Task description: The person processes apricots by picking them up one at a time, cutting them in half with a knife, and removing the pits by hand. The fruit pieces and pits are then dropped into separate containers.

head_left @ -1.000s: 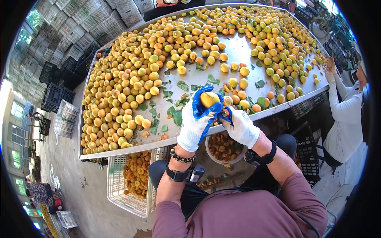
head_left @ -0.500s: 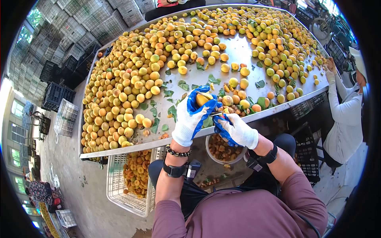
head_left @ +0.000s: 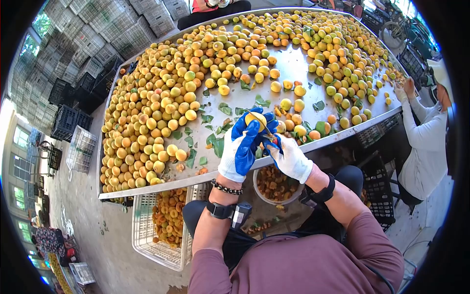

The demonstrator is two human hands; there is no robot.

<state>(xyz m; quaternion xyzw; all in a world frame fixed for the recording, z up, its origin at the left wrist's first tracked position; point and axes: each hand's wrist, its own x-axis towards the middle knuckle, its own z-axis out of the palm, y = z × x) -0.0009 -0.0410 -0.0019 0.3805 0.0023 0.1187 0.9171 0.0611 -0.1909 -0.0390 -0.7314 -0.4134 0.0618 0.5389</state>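
My left hand [head_left: 241, 147], in a white and blue coated glove, is closed around a yellow apricot [head_left: 255, 120] over the table's front edge. In a matching glove, my right hand [head_left: 289, 158] is beside it, fingers closed on a small knife [head_left: 275, 141]. The fingers hide most of the knife; a bit of red shows, and its thin blade is close to the apricot. Loose apricots [head_left: 161, 122] cover much of the metal table [head_left: 289, 59], with torn green leaves [head_left: 225, 109] scattered between them.
Under the table edge stand a white crate [head_left: 142, 230] of split apricots and a white bucket [head_left: 255, 183] of dark pieces. A co-worker in a pale top [head_left: 423, 137] is at the right; another person [head_left: 215, 12] sits at the far side. Stacked crates [head_left: 98, 29] line the left.
My left hand has turned and risen slightly, so the apricot now sits higher and faces up in the fingers. My right hand has moved slightly left with the knife.
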